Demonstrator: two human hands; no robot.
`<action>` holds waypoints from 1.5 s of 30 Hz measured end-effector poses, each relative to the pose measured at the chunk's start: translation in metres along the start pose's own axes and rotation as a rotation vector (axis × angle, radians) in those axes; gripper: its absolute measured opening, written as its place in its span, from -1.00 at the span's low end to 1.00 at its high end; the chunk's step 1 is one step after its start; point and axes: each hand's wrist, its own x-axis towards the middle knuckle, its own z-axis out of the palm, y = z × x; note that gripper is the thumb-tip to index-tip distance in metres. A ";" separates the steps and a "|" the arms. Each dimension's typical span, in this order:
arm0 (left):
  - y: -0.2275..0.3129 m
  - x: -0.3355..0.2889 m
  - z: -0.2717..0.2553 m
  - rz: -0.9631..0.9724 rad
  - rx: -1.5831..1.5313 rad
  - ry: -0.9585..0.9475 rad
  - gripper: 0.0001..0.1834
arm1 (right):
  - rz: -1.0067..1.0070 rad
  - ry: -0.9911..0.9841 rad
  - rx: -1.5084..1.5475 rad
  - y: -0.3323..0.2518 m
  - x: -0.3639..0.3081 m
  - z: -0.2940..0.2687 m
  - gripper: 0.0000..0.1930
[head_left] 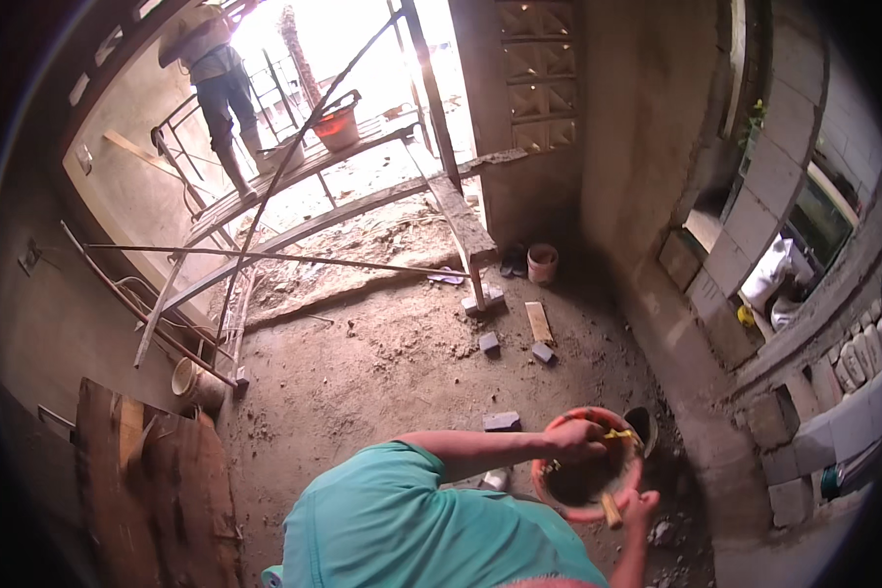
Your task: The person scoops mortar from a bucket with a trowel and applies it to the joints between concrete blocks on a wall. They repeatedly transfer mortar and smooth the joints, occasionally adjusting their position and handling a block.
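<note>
An orange-red tub (570, 510) stands on the floor in front of me at the right, with dark, mortar-like material (578, 482) inside. My left hand (580, 441) reaches over its far left side, fingers curled, next to a thin yellow piece (617, 434); whether it grips that piece is unclear. My right hand (641, 506) is closed by the tub's near right rim; what it holds is hidden. Close beside it, a short wooden handle (611, 511) sticks out over the rim. A dark round container (643, 427) sits against the tub's far right side.
Grey blocks (502, 421) and a board (538, 321) lie on the dirt floor. Farther off, a pinkish bucket (542, 263) stands by poles and scaffolding (314, 181), where another person (223, 88) stands near an orange basin (337, 127). Wooden sheets (152, 480) lean at left.
</note>
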 end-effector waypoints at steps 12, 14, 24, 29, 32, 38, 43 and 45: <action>-0.012 0.021 -0.099 0.237 0.118 0.081 -0.78 | 0.069 -0.303 0.379 -0.046 0.104 0.076 -0.49; -0.027 0.010 -0.131 0.223 0.118 0.170 -0.79 | 0.069 -0.326 0.360 -0.081 0.110 0.109 -0.49; -0.189 -0.055 -0.223 -0.370 0.428 0.832 -0.71 | -0.194 -0.358 0.267 -0.185 0.102 0.160 -0.79; -0.279 -0.105 -0.215 -0.612 0.593 0.288 -0.73 | -0.135 -0.503 0.238 -0.207 0.083 0.160 -0.42; -0.211 -0.035 -0.168 -0.615 0.074 0.567 -0.51 | 0.000 -0.438 0.244 -0.159 0.116 0.103 -0.46; -0.084 0.011 -0.096 -0.277 -0.494 0.744 -0.63 | 0.252 -0.322 0.558 -0.110 0.064 0.048 -0.44; -0.046 0.047 -0.063 -0.204 -0.379 0.789 -0.68 | 0.171 -0.551 0.302 -0.076 0.030 0.014 -0.44; -0.027 0.059 -0.053 -0.183 -0.365 0.773 -0.64 | 0.037 -0.574 0.214 -0.068 0.025 0.003 -0.46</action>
